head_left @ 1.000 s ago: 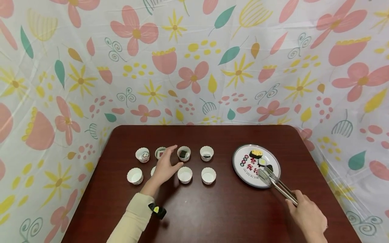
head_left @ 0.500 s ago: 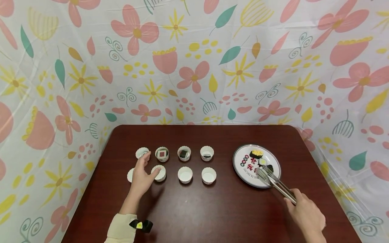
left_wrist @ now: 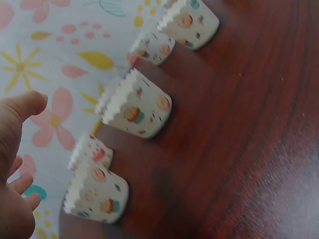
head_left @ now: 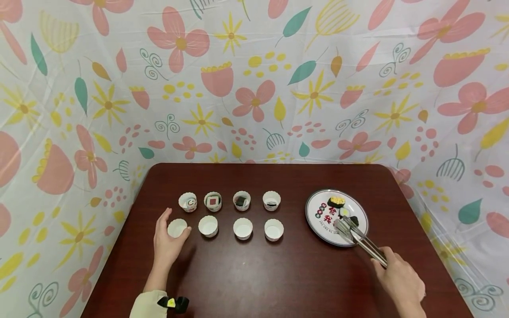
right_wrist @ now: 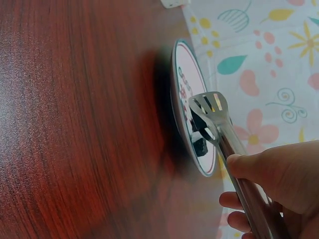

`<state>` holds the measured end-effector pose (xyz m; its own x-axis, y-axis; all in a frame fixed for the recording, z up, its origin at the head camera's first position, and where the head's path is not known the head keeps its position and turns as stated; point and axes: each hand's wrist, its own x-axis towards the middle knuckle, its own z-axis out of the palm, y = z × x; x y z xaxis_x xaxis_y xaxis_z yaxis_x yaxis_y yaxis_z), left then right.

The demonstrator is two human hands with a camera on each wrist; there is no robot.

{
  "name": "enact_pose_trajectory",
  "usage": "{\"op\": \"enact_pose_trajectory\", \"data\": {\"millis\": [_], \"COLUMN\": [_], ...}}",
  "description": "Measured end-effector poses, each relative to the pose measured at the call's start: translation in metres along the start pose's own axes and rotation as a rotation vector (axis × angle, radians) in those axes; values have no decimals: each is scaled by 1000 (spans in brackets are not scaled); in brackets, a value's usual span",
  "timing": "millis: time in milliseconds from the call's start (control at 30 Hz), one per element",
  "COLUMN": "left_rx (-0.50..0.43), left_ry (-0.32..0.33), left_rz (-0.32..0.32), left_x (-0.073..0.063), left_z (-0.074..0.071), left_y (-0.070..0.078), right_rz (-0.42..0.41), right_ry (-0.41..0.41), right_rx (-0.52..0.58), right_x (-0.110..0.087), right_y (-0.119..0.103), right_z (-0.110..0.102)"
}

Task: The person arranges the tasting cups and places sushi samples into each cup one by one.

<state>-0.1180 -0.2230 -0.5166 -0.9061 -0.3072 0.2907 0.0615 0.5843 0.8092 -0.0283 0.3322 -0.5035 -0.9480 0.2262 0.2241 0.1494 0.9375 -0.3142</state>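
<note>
My left hand [head_left: 169,243] is over the front-left white paper cup [head_left: 177,227], fingers and thumb spread to either side of it. In the left wrist view a visible gap separates the hand [left_wrist: 17,159] from the nearest cup [left_wrist: 99,195]. My right hand [head_left: 401,278] grips metal tongs [head_left: 370,251], whose heads [right_wrist: 212,107] are over the near right part of the round plate [head_left: 318,229]. On that plate lie a yellow-topped sushi piece [head_left: 336,202], a white-and-yellow piece [head_left: 344,213] and a dark piece [head_left: 354,220], partly hidden by the tongs.
Back-row cups hold small pieces: a white swirled one [head_left: 190,202], a red-centred one [head_left: 212,201], a dark one [head_left: 241,201] and a dark-and-white one [head_left: 271,203]. Three more front-row cups, such as the rightmost [head_left: 274,230], show white insides. A flowered cloth [head_left: 254,88] hangs behind the brown table [head_left: 254,282].
My left hand has moved left and nearer to me, from over the middle cups to the front-left cup. The right hand and tongs have barely shifted.
</note>
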Motion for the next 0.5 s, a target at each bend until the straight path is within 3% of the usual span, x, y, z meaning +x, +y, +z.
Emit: {"op": "enact_pose_trajectory", "data": {"millis": [233,500], "left_rx": [9,43], "left_ry": [-68,-95], "left_rz": [-71,-166], "left_x": [-4,-7], "left_z": [3,8], "left_y": [-22,-39], "right_rz": [22,6], "right_ry": [-6,39], "right_rx": [-4,3], "right_x": [0,2], "right_y": [-4,-8], "right_z": [-1,-1]}}
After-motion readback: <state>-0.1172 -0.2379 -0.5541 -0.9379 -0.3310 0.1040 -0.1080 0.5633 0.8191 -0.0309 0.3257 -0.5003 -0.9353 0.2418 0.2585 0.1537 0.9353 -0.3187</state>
